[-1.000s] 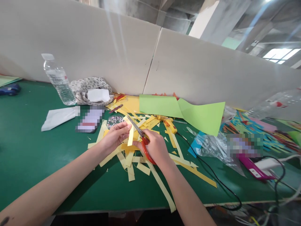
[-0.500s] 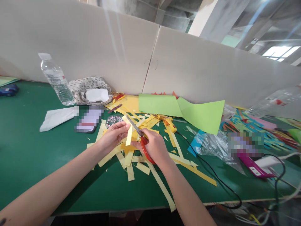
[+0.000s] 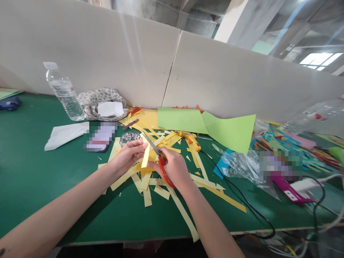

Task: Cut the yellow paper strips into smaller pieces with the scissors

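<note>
My left hand (image 3: 131, 152) pinches a pale yellow paper strip (image 3: 146, 156) between thumb and fingers. The strip hangs down from the fingertips. My right hand (image 3: 175, 165) is closed round the red handles of a pair of scissors (image 3: 162, 167). Their metal blades point up and to the left, against or just beside the strip; I cannot tell whether they cut into it. Beneath both hands lies a loose heap of yellow paper strips (image 3: 161, 192). A round clear dish of small shiny pieces (image 3: 130, 137) sits just behind my left hand.
A yellow glue gun (image 3: 194, 142) with a black cord lies beyond my right hand. Green paper sheets (image 3: 182, 119) lean at the back. On the left are a water bottle (image 3: 64, 94), a phone (image 3: 101, 137) and a tissue (image 3: 66, 135). A plastic bag (image 3: 243, 165) lies right.
The view has shifted very slightly. Both hands keep their grips on the strip and scissors, with hardly any movement between them.
</note>
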Action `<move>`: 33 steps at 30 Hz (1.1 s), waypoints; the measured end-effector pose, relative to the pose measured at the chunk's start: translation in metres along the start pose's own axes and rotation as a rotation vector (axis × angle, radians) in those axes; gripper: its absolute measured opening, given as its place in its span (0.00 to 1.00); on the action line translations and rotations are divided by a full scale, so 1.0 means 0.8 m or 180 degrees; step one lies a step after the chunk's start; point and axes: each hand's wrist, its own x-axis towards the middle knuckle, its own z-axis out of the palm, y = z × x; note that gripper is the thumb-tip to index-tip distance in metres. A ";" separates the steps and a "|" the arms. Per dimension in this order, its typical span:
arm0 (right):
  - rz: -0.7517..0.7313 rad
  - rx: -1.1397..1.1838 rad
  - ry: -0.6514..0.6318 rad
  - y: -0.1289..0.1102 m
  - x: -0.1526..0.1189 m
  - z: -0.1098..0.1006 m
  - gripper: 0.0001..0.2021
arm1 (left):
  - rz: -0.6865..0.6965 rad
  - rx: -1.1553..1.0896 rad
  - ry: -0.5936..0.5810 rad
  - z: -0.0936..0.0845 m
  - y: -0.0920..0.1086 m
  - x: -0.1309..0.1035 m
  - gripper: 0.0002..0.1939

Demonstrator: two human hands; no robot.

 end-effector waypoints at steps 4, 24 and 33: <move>-0.0006 0.0037 0.0002 0.000 0.000 0.001 0.17 | -0.0002 -0.0009 0.0005 0.000 -0.001 0.001 0.05; -0.0006 0.0071 0.0069 0.002 0.001 -0.001 0.18 | -0.0016 -0.0021 -0.0054 0.002 0.001 -0.002 0.05; 0.0023 0.0054 0.0141 0.005 0.001 0.001 0.18 | -0.0054 -0.0013 -0.0021 0.002 0.000 -0.002 0.06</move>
